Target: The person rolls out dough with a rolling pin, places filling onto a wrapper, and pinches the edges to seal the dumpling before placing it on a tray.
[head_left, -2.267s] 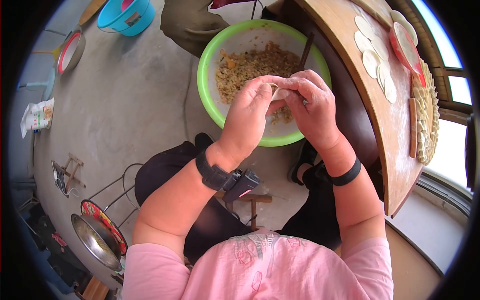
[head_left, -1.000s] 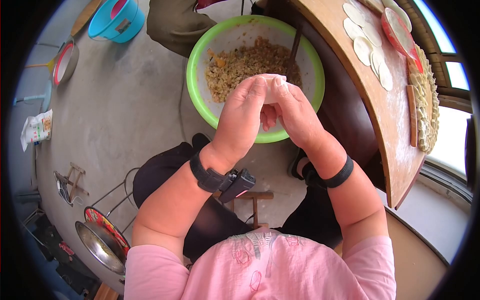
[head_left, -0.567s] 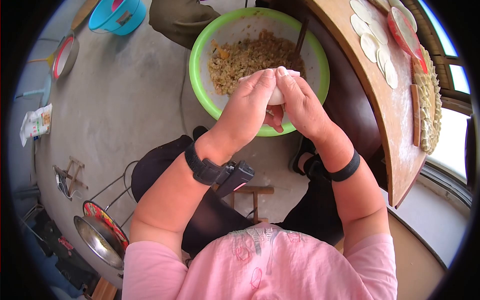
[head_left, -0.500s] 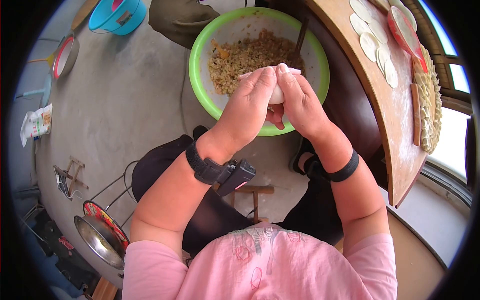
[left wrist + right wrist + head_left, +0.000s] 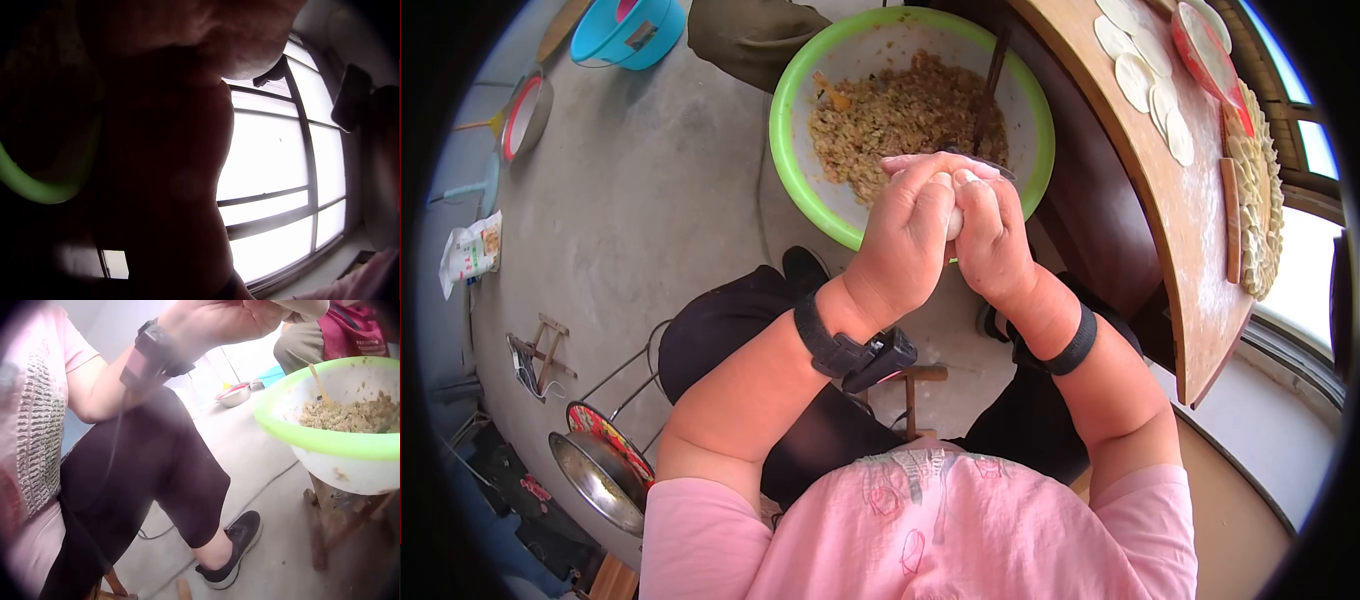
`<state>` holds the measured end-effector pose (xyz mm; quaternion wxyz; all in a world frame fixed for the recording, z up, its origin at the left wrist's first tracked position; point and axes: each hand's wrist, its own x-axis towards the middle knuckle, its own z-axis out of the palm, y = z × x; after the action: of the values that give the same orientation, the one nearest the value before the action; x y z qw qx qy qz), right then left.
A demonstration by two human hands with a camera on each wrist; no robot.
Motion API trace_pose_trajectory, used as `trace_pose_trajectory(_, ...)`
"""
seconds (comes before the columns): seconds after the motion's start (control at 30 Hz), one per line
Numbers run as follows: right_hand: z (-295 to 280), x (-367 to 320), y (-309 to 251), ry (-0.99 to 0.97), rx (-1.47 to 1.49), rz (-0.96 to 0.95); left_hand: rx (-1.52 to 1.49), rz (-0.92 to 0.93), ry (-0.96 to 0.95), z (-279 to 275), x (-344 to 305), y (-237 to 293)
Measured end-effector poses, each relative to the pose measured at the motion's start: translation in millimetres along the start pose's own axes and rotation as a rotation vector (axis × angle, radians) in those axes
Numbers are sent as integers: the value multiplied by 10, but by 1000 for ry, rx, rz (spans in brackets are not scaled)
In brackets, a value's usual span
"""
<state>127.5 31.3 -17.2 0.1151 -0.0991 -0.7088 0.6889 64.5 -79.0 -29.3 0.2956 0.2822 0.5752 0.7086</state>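
Observation:
Both hands meet over the near rim of a green-rimmed basin (image 5: 785, 150) of chopped filling (image 5: 880, 125). A small pale dough piece (image 5: 954, 222) shows between them, mostly hidden by the fingers. The left hand (image 5: 905, 235) pinches it with curled fingers and thumb. From the other side the right hand (image 5: 992, 235) pinches it too, its thumb beside the left one. In the left wrist view the left hand (image 5: 187, 37) is dark and close. The right wrist view shows the basin (image 5: 337, 447) on a wooden stand.
At the right, a wooden table (image 5: 1190, 240) holds round wrappers (image 5: 1135, 80), a red-rimmed sieve (image 5: 1208, 60), a wooden stick (image 5: 1231, 220) and rows of dumplings (image 5: 1258, 200). A blue bucket (image 5: 628, 35) and a steel bowl (image 5: 598, 485) stand at the left. Another person's leg (image 5: 755, 40) is beyond the basin.
The hands have come lower and closer to the body, and their fingers have closed more tightly around the dough. Less of the dough shows than before.

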Motion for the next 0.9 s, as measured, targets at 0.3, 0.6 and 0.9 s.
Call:
trace_pose_trajectory(0.3,-21,-31,65,27,29,58,-72,-165,-27,-6,-11,-98)
trace_pose_trajectory(0.6,-357,131,237,-97,-447,-245,-540,-406,-135,-117,144,89)
trace_pose_trajectory(0.9,-484,123,-58,-35,-575,-301,-391,-447,-97,-128,169,134)
